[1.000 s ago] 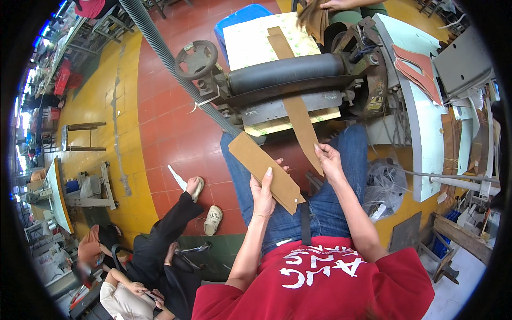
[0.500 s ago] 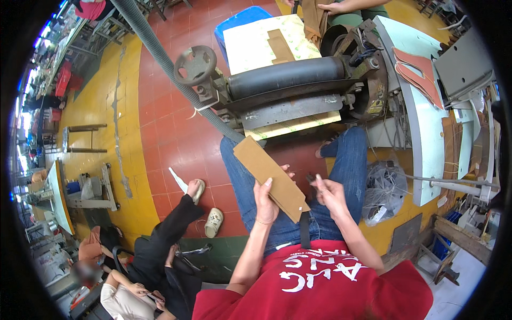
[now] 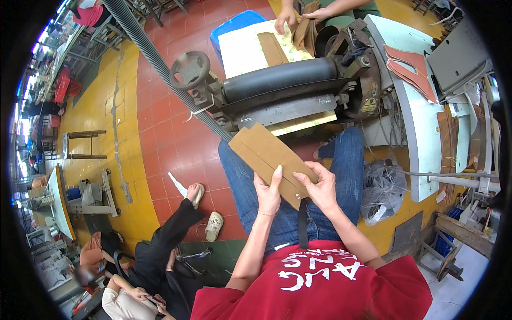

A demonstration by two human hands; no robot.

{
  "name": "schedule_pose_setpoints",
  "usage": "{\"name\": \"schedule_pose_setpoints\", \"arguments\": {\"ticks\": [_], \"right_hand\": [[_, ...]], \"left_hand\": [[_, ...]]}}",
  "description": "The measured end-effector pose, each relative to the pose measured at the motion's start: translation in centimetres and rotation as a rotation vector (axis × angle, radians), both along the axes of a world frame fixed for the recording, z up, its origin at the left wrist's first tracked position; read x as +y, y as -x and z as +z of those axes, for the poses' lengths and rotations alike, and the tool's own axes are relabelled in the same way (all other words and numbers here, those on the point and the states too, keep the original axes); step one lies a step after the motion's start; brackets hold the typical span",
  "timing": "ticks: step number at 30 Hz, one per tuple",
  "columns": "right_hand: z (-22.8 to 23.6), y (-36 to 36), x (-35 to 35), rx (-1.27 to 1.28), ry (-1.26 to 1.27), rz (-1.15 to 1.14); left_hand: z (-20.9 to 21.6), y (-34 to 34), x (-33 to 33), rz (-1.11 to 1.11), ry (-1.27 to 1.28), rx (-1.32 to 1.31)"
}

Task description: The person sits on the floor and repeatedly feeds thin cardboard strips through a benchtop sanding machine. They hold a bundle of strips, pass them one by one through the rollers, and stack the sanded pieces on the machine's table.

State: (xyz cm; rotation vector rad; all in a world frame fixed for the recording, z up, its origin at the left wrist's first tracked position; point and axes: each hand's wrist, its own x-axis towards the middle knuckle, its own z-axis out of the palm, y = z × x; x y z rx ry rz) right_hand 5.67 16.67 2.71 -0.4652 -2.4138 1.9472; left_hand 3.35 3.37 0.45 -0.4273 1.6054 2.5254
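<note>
Over my lap, two overlapping tan leather-like panels [image 3: 266,151] slant from upper left to lower right. My left hand [image 3: 268,193] is closed on their left edge, its thumb pressed on top. Gripping the right edge is my right hand [image 3: 320,186], its thumb also lying on the upper face. The fingers beneath are hidden by the panels. Small pale marks show near the lower corner. Beyond my knees stands a machine with a dark roller [image 3: 280,80]. Another brown piece [image 3: 272,49] rests on the pale patterned board [image 3: 240,58] behind that roller.
Across the machine, another person's hands [image 3: 287,20] are near a brown bundle [image 3: 305,33]. A handwheel [image 3: 190,70] and grey hose [image 3: 154,56] flank its left side. At right are a pale table [image 3: 421,144], reddish pieces [image 3: 410,69] and a clear plastic bag [image 3: 383,194].
My right hand has moved left onto the panels; the small dark item by it earlier is out of sight. The panels now sit fanned wider. Across the machine, a hand has reached over the board.
</note>
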Motion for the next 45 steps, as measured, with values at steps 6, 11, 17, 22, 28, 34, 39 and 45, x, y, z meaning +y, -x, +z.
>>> {"name": "schedule_pose_setpoints", "arguments": {"ticks": [6, 11, 17, 22, 28, 34, 39, 45], "right_hand": [[-2.5, 3.7, 1.8, 0.081, 0.038, -0.089], [-6.4, 4.5, 3.7, -0.28, 0.428, -0.192], [-7.3, 8.1, 3.1, -0.11, 0.46, -0.292], [-7.8, 11.2, 2.5, -0.143, 0.449, -0.45], [-5.2, 2.4, 2.9, -0.334, 0.571, 0.032], [-1.3, -0.4, 1.6, -0.168, 0.081, 0.132], [-1.4, 0.6, 1.4, -0.076, 0.117, 0.0], [-5.0, 3.7, 3.7, -0.16, 0.151, -0.102]], "left_hand": [[0.6, 0.3, -0.5, -0.02, -0.272, -0.051], [1.0, 0.1, -1.2, -0.03, -0.297, -0.078], [0.5, -0.1, -1.3, -0.092, -0.332, -0.062], [1.0, 0.2, -0.9, -0.132, -0.499, -0.076], [0.2, 0.2, -0.5, -0.144, -0.303, -0.085], [-0.9, 0.0, -0.1, -0.039, -0.072, -0.091], [-0.4, 0.0, 0.5, 0.063, -0.139, -0.088], [0.2, 0.6, -0.9, -0.052, -0.368, -0.101]]}}
